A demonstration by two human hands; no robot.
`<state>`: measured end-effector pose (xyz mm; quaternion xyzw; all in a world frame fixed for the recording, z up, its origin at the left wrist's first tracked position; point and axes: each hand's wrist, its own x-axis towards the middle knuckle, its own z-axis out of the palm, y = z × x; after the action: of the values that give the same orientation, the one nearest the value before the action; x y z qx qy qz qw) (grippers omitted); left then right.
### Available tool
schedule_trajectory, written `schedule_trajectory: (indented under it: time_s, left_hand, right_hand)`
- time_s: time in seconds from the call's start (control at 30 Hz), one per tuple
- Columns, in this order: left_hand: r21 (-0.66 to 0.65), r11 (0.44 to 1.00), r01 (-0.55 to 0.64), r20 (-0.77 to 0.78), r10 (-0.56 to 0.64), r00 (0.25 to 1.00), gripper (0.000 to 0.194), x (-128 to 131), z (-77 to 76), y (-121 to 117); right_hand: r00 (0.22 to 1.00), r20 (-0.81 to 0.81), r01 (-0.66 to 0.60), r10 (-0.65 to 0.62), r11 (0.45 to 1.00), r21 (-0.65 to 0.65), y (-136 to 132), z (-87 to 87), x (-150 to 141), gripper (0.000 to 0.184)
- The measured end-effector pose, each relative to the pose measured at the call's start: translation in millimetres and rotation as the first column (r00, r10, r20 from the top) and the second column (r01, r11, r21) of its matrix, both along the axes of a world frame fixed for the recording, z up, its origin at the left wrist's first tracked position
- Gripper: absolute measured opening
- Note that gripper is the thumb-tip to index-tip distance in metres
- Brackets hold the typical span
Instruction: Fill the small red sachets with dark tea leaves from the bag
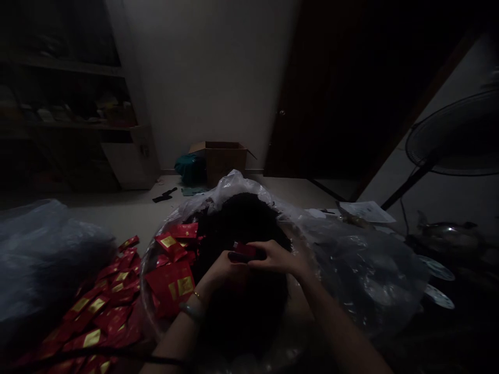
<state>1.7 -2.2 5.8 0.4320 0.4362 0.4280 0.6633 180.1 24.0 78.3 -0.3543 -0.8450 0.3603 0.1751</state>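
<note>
Both my hands are over a dark, loose heap (pixel 241 218) in a round container lined with clear plastic (pixel 237 182). My left hand (pixel 220 267) has its fingers closed at the near side of a small red packet (pixel 245 249). From the right, my right hand (pixel 273 256) grips the same packet, its thumb and fingers around it. A dark gap shows between the hands, seemingly the packet's opening; dim light hides the detail. Red packets with gold labels (pixel 171 285) lie inside the container, left of the heap.
Many more red packets (pixel 113 306) are piled at the left beside a large plastic bag (pixel 47 259). Clear plastic sheeting (pixel 366 275) spreads to the right, near a standing fan (pixel 456 135). An open cardboard box (pixel 226 161) sits by the wall.
</note>
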Motion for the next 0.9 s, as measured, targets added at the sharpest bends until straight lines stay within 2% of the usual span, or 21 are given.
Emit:
schedule_trajectory:
  time_s: [0.07,0.2,0.3,0.37,0.57,0.73,0.9]
  left_hand:
    - [0.012,1.000,-0.018,-0.001,0.018,1.000,0.035,2.8,-3.6,0.0]
    - [0.033,0.999,0.022,0.058,-0.023,0.998,0.038,5.0,-0.4,-1.6]
    - [-0.021,0.998,0.055,0.027,-0.054,0.998,0.035,3.4,6.2,-3.3]
    - [-0.034,0.999,0.036,0.002,-0.036,0.999,0.033,2.7,8.7,-3.6]
    - [-0.027,1.000,-0.005,-0.002,0.005,1.000,0.037,3.2,4.4,-0.1]
    - [-0.032,0.999,0.008,-0.019,-0.008,1.000,0.041,2.2,-1.7,2.9]
    - [-0.027,1.000,0.011,-0.018,-0.012,1.000,0.044,0.6,-1.5,2.7]
  right_hand:
    - [0.999,0.035,-0.039,0.036,0.996,0.086,-1.0,0.6,-1.7,0.037]
    - [0.997,0.073,-0.030,0.020,0.989,0.143,0.2,1.2,3.5,0.036]
    - [0.993,0.116,-0.003,-0.019,0.982,0.190,2.4,0.0,6.6,0.034]
    - [0.988,0.145,0.020,-0.054,0.974,0.226,3.7,-2.0,6.2,0.032]
    - [0.964,0.225,0.080,-0.144,0.959,0.272,5.1,-6.9,0.7,0.032]
    - [0.970,0.201,0.082,-0.134,0.966,0.245,6.6,-10.2,1.1,0.032]
    - [0.994,0.034,0.105,-0.108,0.991,0.088,11.2,-12.2,7.5,0.036]
